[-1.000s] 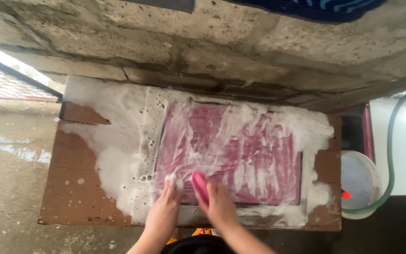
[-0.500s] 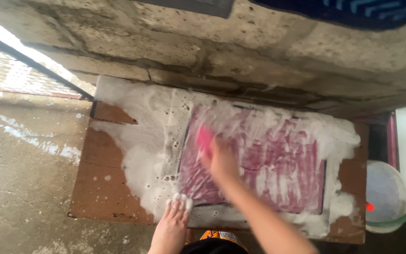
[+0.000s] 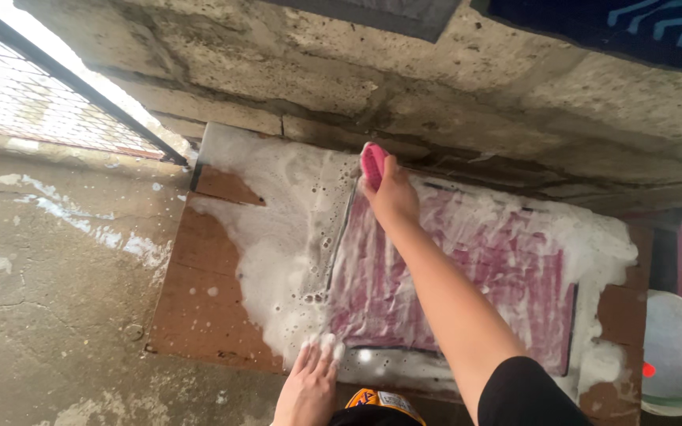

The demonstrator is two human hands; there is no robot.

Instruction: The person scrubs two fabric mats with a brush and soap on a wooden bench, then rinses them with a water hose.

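Note:
A soapy red-pink cloth [image 3: 483,276] lies flat on a brown wooden board [image 3: 207,292], streaked with white foam. My right hand [image 3: 392,193] is stretched to the cloth's far left corner, close to the concrete wall, and grips a pink scrubbing brush [image 3: 372,163]. My left hand [image 3: 309,383] lies flat with its fingers apart on the foamy near edge of the board, just off the cloth's near left corner. Suds cover its fingertips.
A rough concrete wall [image 3: 404,71] runs along the board's far side. Wet concrete floor [image 3: 49,276] spreads to the left, with a wire-mesh fence [image 3: 33,102] behind it. A white bucket of water [image 3: 676,355] stands at the right edge. Foam [image 3: 278,221] covers the board's left middle.
My right hand has pushed the brush from the cloth's near edge up to its far left corner. The left hand has stayed at the near edge. The view has shifted leftward.

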